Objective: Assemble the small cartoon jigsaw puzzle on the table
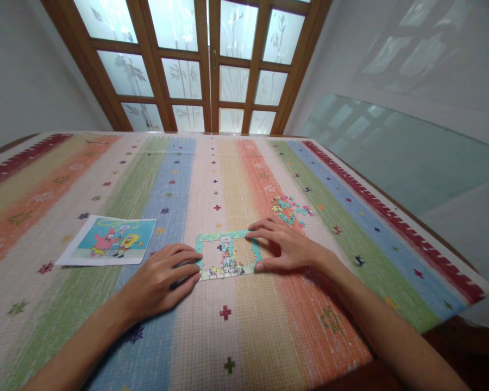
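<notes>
Spread across most of the frame, the striped tablecloth (206,347) is soft backing; if a forearm dragged it, a ruck could form and loosen whatever lies on top. The partly filled jigsaw puzzle (227,259) lies flat on it just below the middle of the frame. Its border is narrow, with large gaps either side of the central column, so uneven pressure from the two sides could buckle or split it. The loose pieces (285,205), heaped right of centre beyond the knuckles, could be scattered by a careless sweep of the wrist.

The right hand (284,245), right of centre, is about half open: its thumb is at the puzzle's lower right corner and its fingertips at the upper right, spanning that side without a visible grip. The left hand (168,276), lower left of centre, is loosely curved, fingers close together, tips seemingly touching the left border; it holds nothing that shows.
</notes>
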Demonstrator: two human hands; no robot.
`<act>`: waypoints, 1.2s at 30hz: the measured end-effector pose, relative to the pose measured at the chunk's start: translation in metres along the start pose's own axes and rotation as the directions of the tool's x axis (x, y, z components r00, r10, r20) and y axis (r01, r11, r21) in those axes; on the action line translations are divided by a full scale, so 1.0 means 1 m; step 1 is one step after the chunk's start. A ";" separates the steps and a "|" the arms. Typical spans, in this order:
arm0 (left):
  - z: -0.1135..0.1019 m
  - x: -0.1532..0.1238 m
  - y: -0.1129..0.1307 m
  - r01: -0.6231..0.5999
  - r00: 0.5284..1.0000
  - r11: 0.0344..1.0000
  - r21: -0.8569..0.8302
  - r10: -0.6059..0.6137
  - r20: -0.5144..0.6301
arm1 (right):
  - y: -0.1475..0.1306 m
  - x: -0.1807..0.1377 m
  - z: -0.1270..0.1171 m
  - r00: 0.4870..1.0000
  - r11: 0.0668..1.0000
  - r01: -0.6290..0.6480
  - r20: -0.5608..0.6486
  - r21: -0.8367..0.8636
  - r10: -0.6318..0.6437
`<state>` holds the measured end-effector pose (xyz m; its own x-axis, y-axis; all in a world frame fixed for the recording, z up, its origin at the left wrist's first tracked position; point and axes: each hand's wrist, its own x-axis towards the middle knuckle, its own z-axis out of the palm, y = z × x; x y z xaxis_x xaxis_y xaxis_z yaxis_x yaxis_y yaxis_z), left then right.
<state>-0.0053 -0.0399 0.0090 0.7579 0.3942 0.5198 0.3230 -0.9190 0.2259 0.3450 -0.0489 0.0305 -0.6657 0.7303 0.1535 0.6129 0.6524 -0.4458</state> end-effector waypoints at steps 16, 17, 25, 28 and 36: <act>-0.002 0.002 0.003 0.017 1.000 1.000 -0.014 -0.017 0.004 | 0.071 -0.026 -0.020 0.833 0.838 -0.474 -0.447 -0.270 0.327; -0.003 0.002 0.003 0.017 1.000 1.000 -0.018 -0.017 -0.003 | 0.075 -0.029 -0.024 0.833 0.831 -0.485 -0.434 -0.275 0.343; -0.003 0.004 0.005 0.013 1.000 0.999 -0.042 -0.014 -0.016 | 0.096 -0.060 -0.056 0.727 0.645 -0.683 -0.396 -0.342 0.560; -0.004 0.004 0.004 0.012 1.000 0.999 -0.046 -0.013 -0.028 | 0.104 -0.071 -0.062 0.635 0.543 -0.772 -0.420 -0.329 0.648; -0.004 0.003 0.003 0.018 1.000 0.999 -0.028 -0.018 0.003 | 0.105 -0.070 -0.058 0.563 0.510 -0.825 -0.428 -0.243 0.706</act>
<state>-0.0044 -0.0419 0.0142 0.7537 0.4109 0.5129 0.3211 -0.9112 0.2581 0.4810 -0.0196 0.0244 0.2403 0.9592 0.1493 0.9655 -0.2201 -0.1395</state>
